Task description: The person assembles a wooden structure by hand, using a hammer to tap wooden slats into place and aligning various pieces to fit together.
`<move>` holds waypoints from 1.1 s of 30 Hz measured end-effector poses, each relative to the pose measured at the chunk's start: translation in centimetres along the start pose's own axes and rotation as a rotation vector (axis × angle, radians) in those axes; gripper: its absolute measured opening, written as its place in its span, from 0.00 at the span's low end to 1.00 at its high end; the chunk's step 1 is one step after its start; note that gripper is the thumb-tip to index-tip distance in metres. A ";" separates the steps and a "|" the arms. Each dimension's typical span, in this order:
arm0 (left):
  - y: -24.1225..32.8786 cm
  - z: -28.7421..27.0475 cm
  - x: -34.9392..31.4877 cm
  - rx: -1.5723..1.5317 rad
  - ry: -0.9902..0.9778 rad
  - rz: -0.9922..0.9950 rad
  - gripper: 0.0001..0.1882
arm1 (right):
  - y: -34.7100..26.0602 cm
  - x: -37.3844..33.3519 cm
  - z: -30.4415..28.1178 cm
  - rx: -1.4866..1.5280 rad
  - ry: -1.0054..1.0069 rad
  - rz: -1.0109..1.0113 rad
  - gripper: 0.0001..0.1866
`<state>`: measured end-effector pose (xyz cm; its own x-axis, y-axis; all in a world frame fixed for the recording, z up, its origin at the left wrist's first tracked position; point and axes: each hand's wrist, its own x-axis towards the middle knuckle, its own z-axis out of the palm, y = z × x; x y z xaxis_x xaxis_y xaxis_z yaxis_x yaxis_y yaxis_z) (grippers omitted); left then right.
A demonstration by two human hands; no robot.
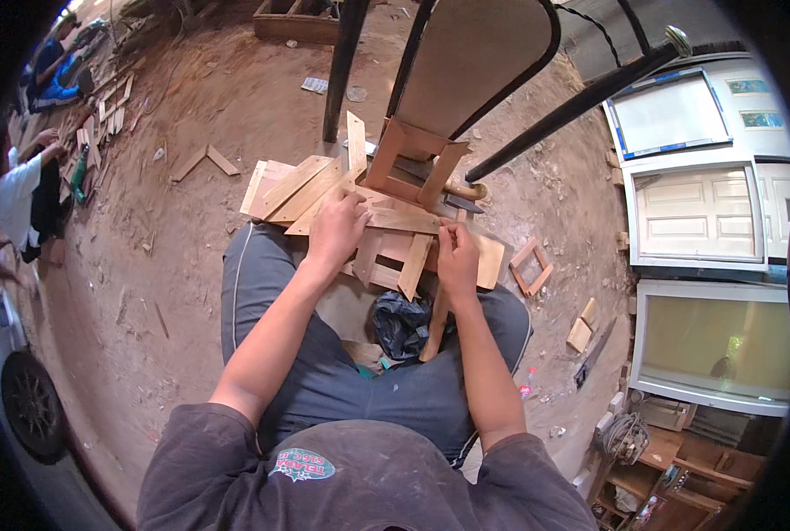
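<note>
A flat wooden strip (402, 219) lies crosswise over the pile in front of me. At its left end, the curled fingers of my left hand (337, 232) press on the wood. My right hand (458, 259) pinches the strip's right end. Beneath and around it are cut boards, some with slanted ends, including light slats (304, 188) on the left and a short piece (415, 265) below the strip. An open wooden frame (393, 159) leans just beyond my hands. A hammer's dark head (463, 204) shows to the right of that frame.
A black plastic bag (402, 326) hangs between my knees. Dark metal legs (572, 111) and a chair back (479, 62) stand ahead. On the right ground lies a small wooden frame (531, 266), with white-framed panels (696, 212) beyond. People (23, 195) sit far left, near a wheel (32, 407).
</note>
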<state>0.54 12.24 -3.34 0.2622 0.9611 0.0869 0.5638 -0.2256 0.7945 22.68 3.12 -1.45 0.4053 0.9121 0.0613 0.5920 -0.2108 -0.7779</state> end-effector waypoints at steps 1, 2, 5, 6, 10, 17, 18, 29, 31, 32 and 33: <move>0.1 0.0 -0.1 0.016 0.005 0.019 0.18 | -0.2 0.0 -0.1 -0.005 0.007 -0.006 0.11; 0.1 0.1 -0.3 0.099 -0.011 0.074 0.19 | -0.3 0.0 -0.3 -0.010 0.013 -0.011 0.10; 0.1 0.6 -0.7 0.245 -0.040 0.176 0.22 | -0.5 0.0 -0.8 -0.061 -0.007 -0.030 0.09; 0.2 0.8 -0.6 0.224 -0.039 0.169 0.22 | -0.4 0.0 -0.9 -0.084 -0.021 -0.037 0.09; -0.2 0.9 -0.3 0.160 -0.063 0.136 0.22 | -0.1 -0.2 -0.6 -0.051 0.001 -0.089 0.09; 0.1 1.0 0.1 0.153 -0.064 0.115 0.20 | 0.0 -0.1 -1.0 -0.081 -0.006 -0.081 0.09; 0.1 0.9 0.1 0.154 -0.063 0.119 0.20 | 0.2 -0.1 -1.0 -0.085 -0.009 -0.079 0.09; -0.3 1.0 0.5 0.140 -0.080 0.129 0.21 | 0.6 0.0 -0.7 -0.047 0.022 -0.094 0.09; -0.3 1.1 0.5 0.125 -0.069 0.134 0.21 | 0.8 0.0 -0.6 -0.049 0.020 -0.098 0.09; -0.3 1.1 0.5 0.126 -0.071 0.132 0.22 | 0.8 0.1 -0.6 -0.046 0.019 -0.096 0.09; -0.3 1.0 0.4 0.127 -0.073 0.129 0.22 | 0.9 0.1 -0.6 -0.043 0.016 -0.094 0.09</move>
<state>1.31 12.57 -4.17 0.3923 0.9098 0.1357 0.6149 -0.3691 0.6969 23.64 2.80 -1.73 0.3575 0.9229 0.1434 0.6575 -0.1397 -0.7404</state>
